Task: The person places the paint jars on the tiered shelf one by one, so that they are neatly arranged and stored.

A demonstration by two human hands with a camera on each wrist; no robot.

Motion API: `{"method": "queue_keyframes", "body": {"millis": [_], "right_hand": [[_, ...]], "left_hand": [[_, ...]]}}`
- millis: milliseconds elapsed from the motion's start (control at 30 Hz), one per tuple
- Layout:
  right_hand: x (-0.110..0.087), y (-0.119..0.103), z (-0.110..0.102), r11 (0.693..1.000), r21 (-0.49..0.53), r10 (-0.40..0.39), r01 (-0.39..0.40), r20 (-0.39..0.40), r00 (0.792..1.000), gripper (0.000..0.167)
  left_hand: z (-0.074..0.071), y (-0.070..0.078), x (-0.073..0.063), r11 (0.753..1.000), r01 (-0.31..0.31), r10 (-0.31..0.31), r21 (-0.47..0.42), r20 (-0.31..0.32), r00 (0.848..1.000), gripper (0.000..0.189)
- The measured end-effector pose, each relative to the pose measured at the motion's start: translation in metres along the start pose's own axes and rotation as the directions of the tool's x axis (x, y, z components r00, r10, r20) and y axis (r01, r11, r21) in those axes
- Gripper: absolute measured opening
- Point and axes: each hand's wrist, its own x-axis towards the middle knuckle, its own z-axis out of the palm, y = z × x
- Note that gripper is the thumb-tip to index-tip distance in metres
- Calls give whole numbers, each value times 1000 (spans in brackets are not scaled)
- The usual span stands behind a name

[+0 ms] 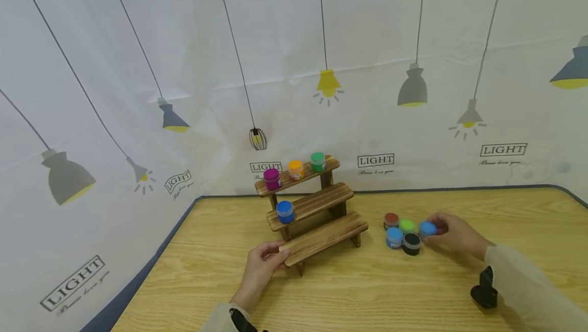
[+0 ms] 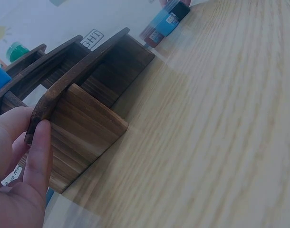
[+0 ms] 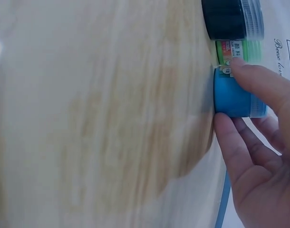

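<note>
In the head view my left hand (image 1: pixel 262 268) pinches the left end of the lowest step of a three-tier wooden stand (image 1: pixel 323 237). The left wrist view shows the thumb above and fingers below that step's dark edge (image 2: pixel 64 88). Off to the right, my right hand (image 1: pixel 457 235) holds a light blue paint jar (image 1: pixel 427 229) between thumb and fingers; the jar (image 3: pixel 233 97) stands on the table. Close against it are a black jar (image 1: pixel 411 244), a lime green jar (image 1: pixel 407 226), another light blue jar (image 1: pixel 394 238) and a reddish-brown jar (image 1: pixel 391 220).
Purple (image 1: pixel 272 180), orange (image 1: pixel 296 170) and green (image 1: pixel 318 162) jars line the stand's top step. A dark blue jar (image 1: pixel 285 212) sits at the middle step's left end. Behind the wooden table (image 1: pixel 367 291) hangs a pale backdrop (image 1: pixel 367 122) printed with lamps.
</note>
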Motion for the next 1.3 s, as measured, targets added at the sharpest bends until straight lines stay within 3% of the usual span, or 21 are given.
{"method": "queue_keyframes", "body": {"millis": [500,833,1100,1300], "right_hand": [[-2,0,2,998,58,-19,16,36,999,50],[-3,0,1,999,-14,-38,38,-13,999,39],[-11,-10,-9,998,-58,-16,14,-33,999,49],[-15,-19,-16,991,-100,-91,86,-48,995,48]], "left_hand": [[0,2,-1,1000,1,-1,12,2,1000,39],[0,1,0,1000,2,-2,13,2,1000,39],[1,-1,1,1000,-10,10,15,-9,1000,40],[1,-2,0,1000,-21,21,12,-12,1000,39]]}}
